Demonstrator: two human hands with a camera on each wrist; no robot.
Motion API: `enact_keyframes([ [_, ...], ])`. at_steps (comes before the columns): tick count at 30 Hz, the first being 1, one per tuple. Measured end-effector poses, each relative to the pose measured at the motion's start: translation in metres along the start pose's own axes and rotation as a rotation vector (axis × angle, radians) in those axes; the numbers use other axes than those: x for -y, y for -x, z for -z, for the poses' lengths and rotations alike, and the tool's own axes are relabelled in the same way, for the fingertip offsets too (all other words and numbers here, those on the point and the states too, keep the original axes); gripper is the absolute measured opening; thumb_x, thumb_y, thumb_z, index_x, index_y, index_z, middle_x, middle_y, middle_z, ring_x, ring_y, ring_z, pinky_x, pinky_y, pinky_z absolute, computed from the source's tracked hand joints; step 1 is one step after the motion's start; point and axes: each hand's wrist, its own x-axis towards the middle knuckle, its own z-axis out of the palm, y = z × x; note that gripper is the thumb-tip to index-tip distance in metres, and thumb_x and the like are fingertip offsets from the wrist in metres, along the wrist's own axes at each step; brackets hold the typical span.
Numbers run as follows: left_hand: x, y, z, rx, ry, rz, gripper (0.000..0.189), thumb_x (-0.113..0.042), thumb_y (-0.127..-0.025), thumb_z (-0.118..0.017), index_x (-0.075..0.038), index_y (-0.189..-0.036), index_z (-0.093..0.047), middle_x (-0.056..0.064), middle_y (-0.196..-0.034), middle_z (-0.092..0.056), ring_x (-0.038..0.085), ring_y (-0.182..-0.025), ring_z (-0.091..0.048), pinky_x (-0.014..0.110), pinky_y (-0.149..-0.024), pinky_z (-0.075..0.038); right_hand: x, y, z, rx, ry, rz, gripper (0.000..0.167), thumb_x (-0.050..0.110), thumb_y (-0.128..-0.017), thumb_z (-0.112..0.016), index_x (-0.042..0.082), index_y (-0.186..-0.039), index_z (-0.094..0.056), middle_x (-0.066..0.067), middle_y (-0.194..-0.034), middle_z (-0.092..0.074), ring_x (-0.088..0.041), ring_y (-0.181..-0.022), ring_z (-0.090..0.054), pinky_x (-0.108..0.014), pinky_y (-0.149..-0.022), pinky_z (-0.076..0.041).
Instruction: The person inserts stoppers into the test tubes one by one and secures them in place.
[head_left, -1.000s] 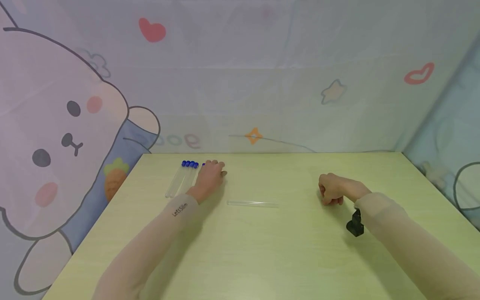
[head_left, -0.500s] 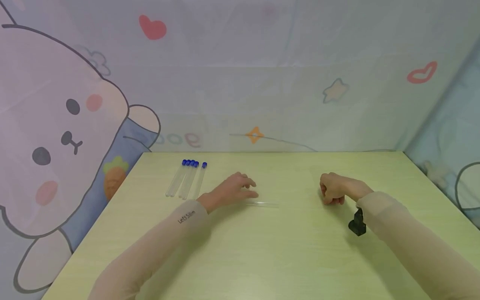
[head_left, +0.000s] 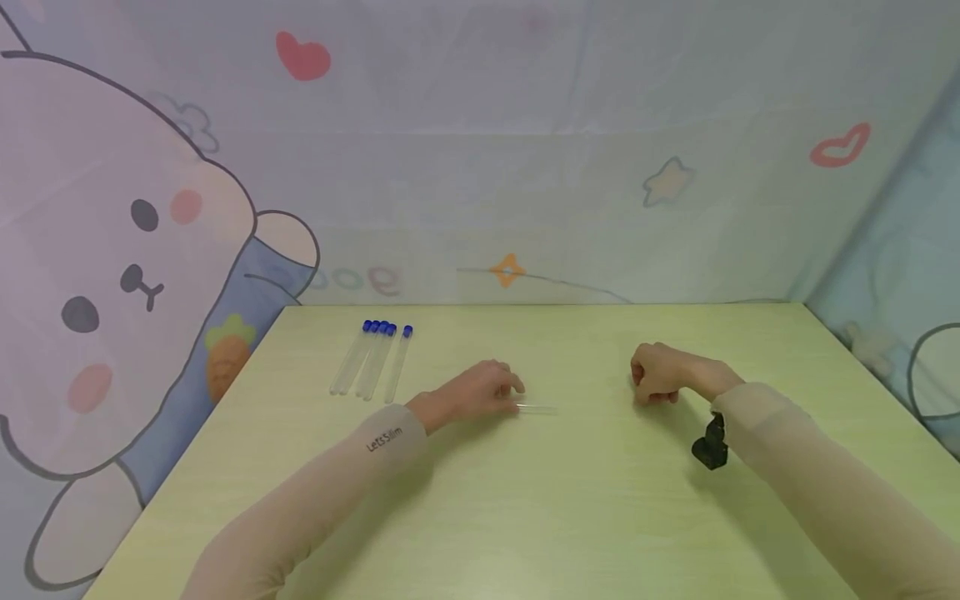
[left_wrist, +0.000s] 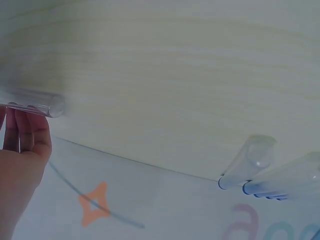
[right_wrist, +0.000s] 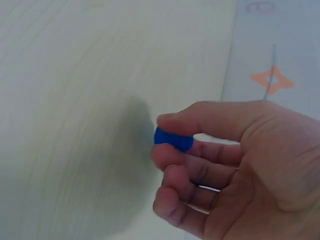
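My left hand [head_left: 476, 392] is at the middle of the table, its fingers curled against a clear, uncapped test tube [head_left: 538, 409] and gripping it. In the left wrist view the rounded end of that test tube [left_wrist: 42, 102] sticks out past the fingers [left_wrist: 32, 132]; the thumb is mostly out of sight. To the right, my right hand [head_left: 658, 373] pinches a small blue cap [right_wrist: 172, 140] between thumb and index finger, a little above the table. The other fingers of the right hand are loosely curled below the cap.
Several clear test tubes [head_left: 363, 367] with blue caps lie side by side at the back left of the table [head_left: 517, 517]. A single capped tube [head_left: 398, 367] lies just right of them. A printed curtain [head_left: 465, 167] hangs behind the back edge.
My left hand has moved from the capped tubes rightward and toward me to the uncapped test tube, and its fingers have curled onto it. The right hand has shifted slightly left.
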Motion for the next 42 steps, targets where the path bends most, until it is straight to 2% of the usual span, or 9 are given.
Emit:
enact_keyframes([
  [7, -0.005, -0.001, -0.001, 0.034, 0.003, 0.011, 0.025, -0.014, -0.089, -0.069, -0.006, -0.112, -0.070, 0.005, -0.092, -0.067, 0.013, -0.082, -0.056, 0.029, -0.084, -0.047, 0.008, -0.008, 0.007, -0.141, -0.074, 0.117, 0.008, 0.010, -0.087, -0.058, 0.003, -0.090, -0.058, -0.004, -0.062, -0.057, -0.011, -0.049, -0.045, -0.025, -0.046, -0.039],
  [11, -0.009, -0.001, 0.000, 0.037, -0.009, 0.022, 0.024, -0.012, -0.089, -0.068, -0.006, -0.112, -0.071, 0.005, -0.092, -0.066, 0.013, -0.081, -0.055, 0.027, -0.080, -0.047, 0.013, -0.009, 0.013, -0.219, -0.109, 0.172, 0.017, 0.012, -0.093, -0.055, 0.001, -0.101, -0.064, -0.006, -0.063, -0.057, -0.012, -0.051, -0.046, -0.027, -0.047, -0.040],
  [15, -0.011, -0.002, 0.002, 0.023, -0.037, 0.029, 0.024, -0.008, -0.090, -0.066, -0.005, -0.113, -0.070, 0.006, -0.091, -0.065, 0.014, -0.080, -0.054, 0.026, -0.075, -0.046, 0.016, -0.008, 0.018, -0.291, -0.189, 0.196, 0.016, 0.012, -0.095, -0.053, 0.001, -0.100, -0.064, -0.006, -0.064, -0.059, -0.013, -0.050, -0.047, -0.028, -0.048, -0.044],
  [20, -0.011, -0.005, 0.009, -0.015, -0.059, 0.046, 0.024, -0.005, -0.092, -0.062, -0.006, -0.115, -0.069, 0.007, -0.097, -0.064, 0.017, -0.086, -0.056, 0.029, -0.077, -0.048, 0.019, -0.007, 0.023, -0.362, -0.361, 0.198, 0.015, 0.013, -0.096, -0.054, -0.002, -0.099, -0.054, -0.004, -0.068, -0.065, -0.020, -0.053, -0.056, -0.031, -0.055, -0.052],
  [25, -0.014, -0.008, 0.019, -0.067, -0.022, 0.091, 0.025, -0.006, -0.093, -0.061, -0.003, -0.117, -0.067, 0.011, -0.100, -0.063, 0.023, -0.092, -0.058, 0.033, -0.079, -0.049, 0.019, -0.006, 0.026, -0.429, -0.479, 0.189, 0.020, 0.016, -0.098, -0.055, -0.003, -0.099, -0.049, -0.007, -0.079, -0.072, -0.026, -0.063, -0.064, -0.034, -0.063, -0.057],
  [29, -0.013, -0.010, 0.024, -0.123, -0.009, 0.120, 0.026, -0.006, -0.093, -0.061, -0.001, -0.118, -0.066, 0.016, -0.104, -0.063, 0.027, -0.096, -0.058, 0.035, -0.082, -0.050, 0.017, -0.010, 0.021, -0.489, -0.509, 0.186, 0.021, 0.019, -0.097, -0.057, -0.002, -0.098, -0.052, -0.004, -0.085, -0.071, -0.020, -0.067, -0.063, -0.035, -0.065, -0.058],
  [33, -0.009, -0.013, 0.025, -0.161, -0.008, 0.138, 0.026, -0.005, -0.093, -0.061, 0.000, -0.118, -0.066, 0.016, -0.106, -0.062, 0.028, -0.099, -0.058, 0.035, -0.084, -0.051, 0.015, -0.015, 0.013, -0.551, -0.498, 0.164, 0.022, 0.021, -0.095, -0.062, -0.001, -0.097, -0.058, -0.001, -0.082, -0.062, -0.016, -0.064, -0.056, -0.029, -0.060, -0.055],
  [36, -0.008, -0.013, 0.026, -0.176, -0.008, 0.145, 0.026, -0.005, -0.093, -0.061, 0.000, -0.118, -0.066, 0.015, -0.104, -0.062, 0.028, -0.100, -0.058, 0.035, -0.085, -0.051, 0.017, -0.017, 0.008, -0.566, -0.507, 0.142, 0.022, 0.020, -0.094, -0.063, -0.001, -0.101, -0.058, -0.002, -0.081, -0.059, -0.016, -0.063, -0.052, -0.025, -0.057, -0.051],
  [42, -0.007, -0.014, 0.027, -0.203, -0.024, 0.123, 0.025, -0.004, -0.093, -0.061, 0.000, -0.117, -0.066, 0.014, -0.102, -0.062, 0.027, -0.098, -0.057, 0.033, -0.083, -0.051, 0.022, -0.023, 0.000, -0.568, -0.526, 0.144, 0.023, 0.018, -0.097, -0.058, -0.001, -0.110, -0.059, -0.005, -0.084, -0.058, -0.014, -0.064, -0.051, -0.025, -0.057, -0.051],
])
